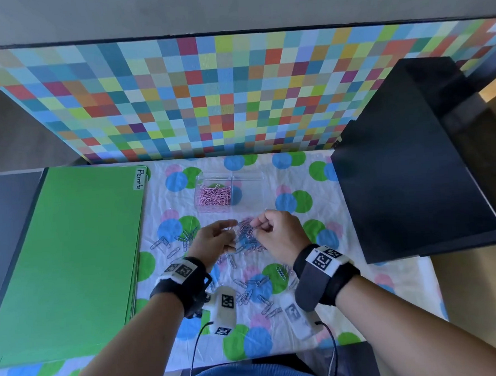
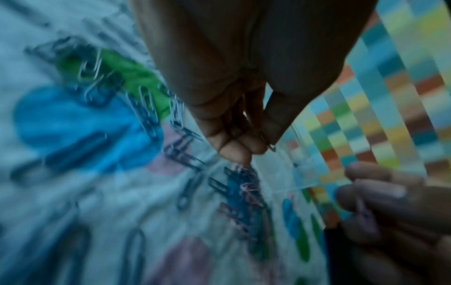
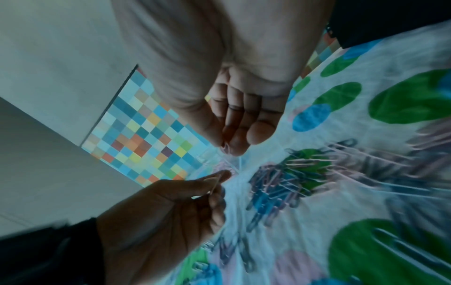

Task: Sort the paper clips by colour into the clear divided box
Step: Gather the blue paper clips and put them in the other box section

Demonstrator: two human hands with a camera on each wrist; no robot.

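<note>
In front of you stands a flat panel (image 1: 221,96) covered with small coloured squares. At your right is a black, smooth box (image 1: 413,163), and at your left a stack of green paper folders (image 1: 71,256) with a white label. Between them the table is covered with a thin, wrinkled cloth (image 1: 363,282), white with round green, blue and pink dots.

The clear plastic box (image 1: 229,190) is rectangular and sits on the cloth just beyond your hands. Its left compartment holds a heap of pink paper clips (image 1: 214,196); what lies in the right one I cannot tell.

Your left hand (image 1: 215,239) has the fingers curled, and the thumb and forefinger pinch a thin clip (image 3: 216,183) of pale colour. Your right hand (image 1: 278,235) has the fingers curled too and pinches a pink clip (image 3: 225,149) at the tips. Both hands are just above a pile of blue and pink wire clips (image 1: 248,235). More loose clips (image 1: 259,291) lie scattered on the cloth near your wrists.
</note>
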